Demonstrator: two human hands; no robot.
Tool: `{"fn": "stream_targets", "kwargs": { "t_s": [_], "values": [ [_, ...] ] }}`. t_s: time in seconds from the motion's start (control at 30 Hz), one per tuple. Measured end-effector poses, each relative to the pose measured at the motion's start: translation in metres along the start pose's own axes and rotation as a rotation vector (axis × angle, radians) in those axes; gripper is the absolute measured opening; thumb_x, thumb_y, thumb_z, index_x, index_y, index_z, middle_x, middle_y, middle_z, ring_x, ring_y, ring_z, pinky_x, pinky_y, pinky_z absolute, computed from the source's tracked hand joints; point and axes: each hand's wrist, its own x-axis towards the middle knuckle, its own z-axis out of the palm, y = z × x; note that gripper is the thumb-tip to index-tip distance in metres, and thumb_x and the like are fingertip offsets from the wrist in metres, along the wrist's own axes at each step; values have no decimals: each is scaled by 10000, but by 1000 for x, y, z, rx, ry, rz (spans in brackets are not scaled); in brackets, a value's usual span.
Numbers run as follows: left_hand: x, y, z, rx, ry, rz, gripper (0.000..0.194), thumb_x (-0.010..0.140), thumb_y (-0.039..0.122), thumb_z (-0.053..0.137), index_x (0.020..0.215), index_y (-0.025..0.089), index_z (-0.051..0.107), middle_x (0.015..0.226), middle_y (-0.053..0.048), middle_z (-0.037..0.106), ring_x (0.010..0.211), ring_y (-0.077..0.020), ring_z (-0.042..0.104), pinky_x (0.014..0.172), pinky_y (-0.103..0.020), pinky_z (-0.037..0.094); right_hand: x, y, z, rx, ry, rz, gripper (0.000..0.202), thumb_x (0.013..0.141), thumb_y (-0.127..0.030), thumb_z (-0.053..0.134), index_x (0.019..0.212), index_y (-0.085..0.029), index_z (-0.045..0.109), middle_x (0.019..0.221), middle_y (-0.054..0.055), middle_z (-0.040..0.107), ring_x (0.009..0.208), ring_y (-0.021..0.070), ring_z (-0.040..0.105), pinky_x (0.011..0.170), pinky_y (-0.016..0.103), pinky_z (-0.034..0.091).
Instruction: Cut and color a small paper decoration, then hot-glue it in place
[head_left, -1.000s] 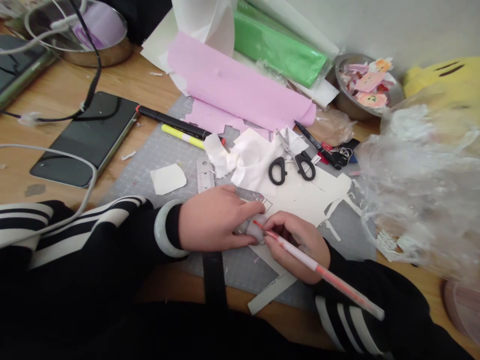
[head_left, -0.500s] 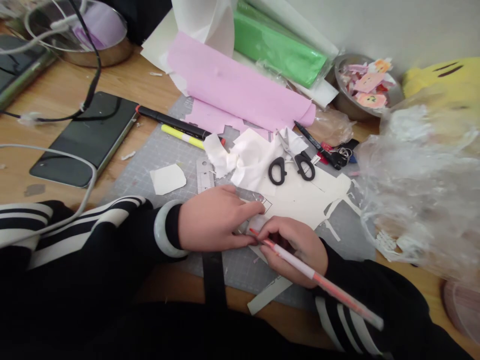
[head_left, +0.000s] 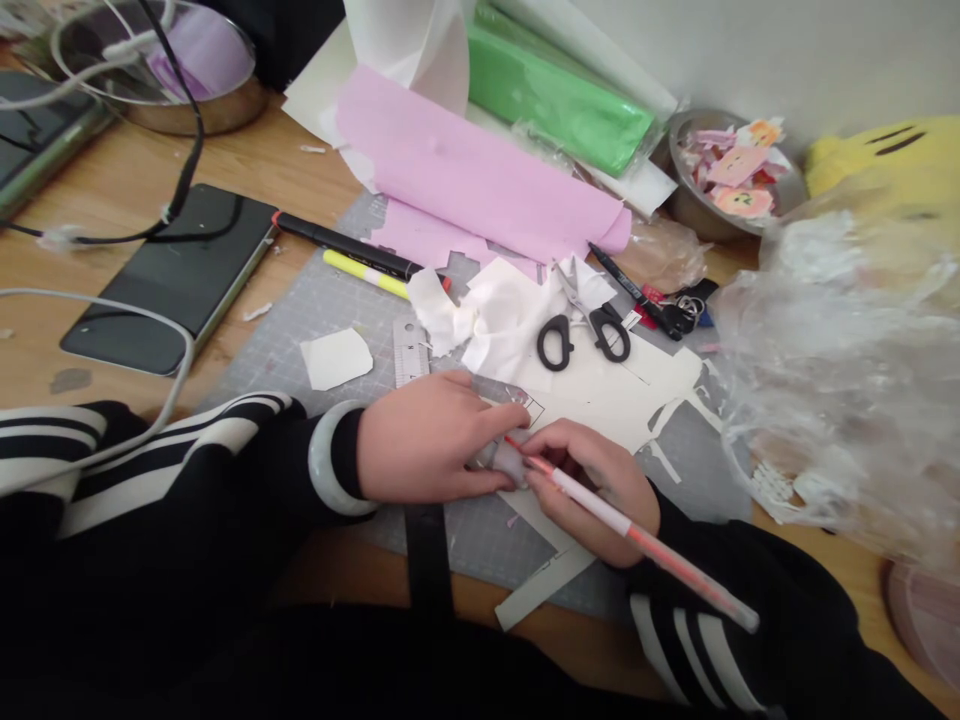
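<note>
In the head view my right hand [head_left: 596,485] grips an orange-red and white pen [head_left: 592,503], its tip pointing up and left at a small pale piece [head_left: 510,463]. My left hand [head_left: 435,440] pinches that piece between thumb and forefinger, close beside the pen tip; what the piece is made of is hard to tell. Under both hands lie cut white card [head_left: 592,400] and a grey cutting mat [head_left: 285,350]. A metal ruler [head_left: 410,350] passes beneath my left hand. Scissors [head_left: 585,320] with black handles rest just beyond the hands.
Behind lie a pink sheet [head_left: 480,170], a green pack [head_left: 555,90] and a black marker [head_left: 352,247]. A dark phone [head_left: 172,280] and cables are at the left. On the right are a clear plastic bag [head_left: 847,380] and a metal bowl [head_left: 682,190] of paper cutouts.
My right hand and the pen have shifted slightly upward, the tip rising a little. More of the pale piece shows now. My left hand stays nearly still.
</note>
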Motion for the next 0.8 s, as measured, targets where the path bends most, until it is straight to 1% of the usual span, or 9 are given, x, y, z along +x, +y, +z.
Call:
{"fn": "stream_targets", "kwargs": {
  "t_s": [0.13,0.23,0.3,0.43,0.47,0.53,0.6,0.73,0.8],
  "values": [
    [0,0,0,-17,10,-4,317,799,404,583,1011,170,557,569,34,594,543,-164,542,671,-288,370,0,0,2,-8,-48,-121,61,683,-136,580,716,-173,617,583,-32,613,443,63,469,459,174,411],
    [0,0,-1,-9,4,-7,315,793,406,594,1000,171,559,569,32,592,540,-165,537,660,-287,365,0,-1,1,-3,22,-56,93,716,-143,560,785,-169,618,613,-17,626,459,68,503,460,168,430],
    [0,0,-1,-5,-2,-4,310,792,406,597,992,172,559,571,31,589,539,-165,535,653,-287,363,0,-1,0,-8,35,-13,114,742,-155,541,829,-173,613,642,-5,636,487,80,532,472,174,445],
    [0,-1,-1,-12,4,0,322,800,412,583,1011,169,552,568,33,584,547,-168,543,665,-292,371,0,0,0,4,-72,-128,91,713,-139,549,769,-176,611,658,-16,646,508,71,523,512,176,445],
    [0,-1,-1,-14,2,-2,322,804,412,578,1013,170,552,567,33,582,546,-168,543,666,-293,372,0,0,0,3,-77,-137,92,709,-135,551,764,-172,614,656,-19,645,497,65,510,507,173,438],
    [0,0,-1,-10,-8,-4,305,806,406,575,1004,174,555,574,31,587,550,-168,545,665,-294,373,-1,1,1,-7,-52,-97,121,712,-137,556,810,-159,625,655,-19,642,472,57,487,477,165,421],
    [0,0,-1,-2,-14,-8,292,802,400,577,990,177,557,588,27,598,560,-170,552,665,-294,374,0,1,1,-9,-33,-83,150,719,-138,561,850,-145,632,672,-10,646,479,57,497,473,161,421],
    [0,0,-1,7,-10,-16,310,804,418,564,997,176,551,611,23,620,556,-163,563,673,-294,380,1,3,1,11,-95,-157,110,720,-132,560,799,-160,631,717,5,659,567,75,555,551,176,459],
    [0,0,0,1,-10,-2,333,804,427,565,1012,169,544,643,14,641,577,-167,584,678,-297,382,1,5,1,6,-104,-131,118,717,-135,565,813,-168,625,712,-4,653,549,72,544,546,178,459]
  ]
}}
